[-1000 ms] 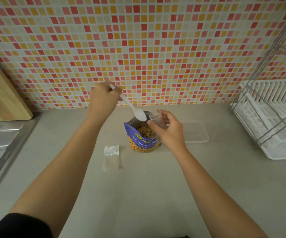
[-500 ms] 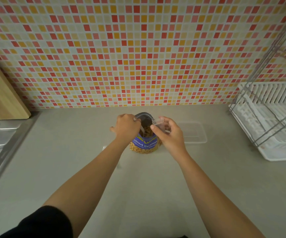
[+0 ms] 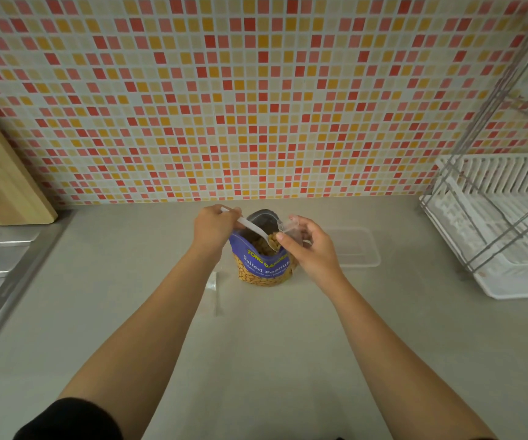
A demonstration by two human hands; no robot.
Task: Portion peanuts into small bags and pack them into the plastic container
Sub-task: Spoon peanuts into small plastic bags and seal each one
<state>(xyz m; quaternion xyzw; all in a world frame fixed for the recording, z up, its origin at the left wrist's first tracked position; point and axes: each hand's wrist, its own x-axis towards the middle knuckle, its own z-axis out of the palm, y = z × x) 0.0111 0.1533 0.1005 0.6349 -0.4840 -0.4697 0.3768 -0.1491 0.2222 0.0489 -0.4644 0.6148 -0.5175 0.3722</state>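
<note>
At frame centre, the grip of the left hand [image 3: 213, 228] clasps a white plastic spoon [image 3: 254, 229] carrying peanuts [image 3: 272, 242] over the open salted-peanut bag [image 3: 264, 265]. The right hand [image 3: 311, 249] pinches a small clear bag [image 3: 291, 228] open. The plastic container [image 3: 356, 249] sits just right. The floppy, narrow mouth risks spilled peanuts.
</note>
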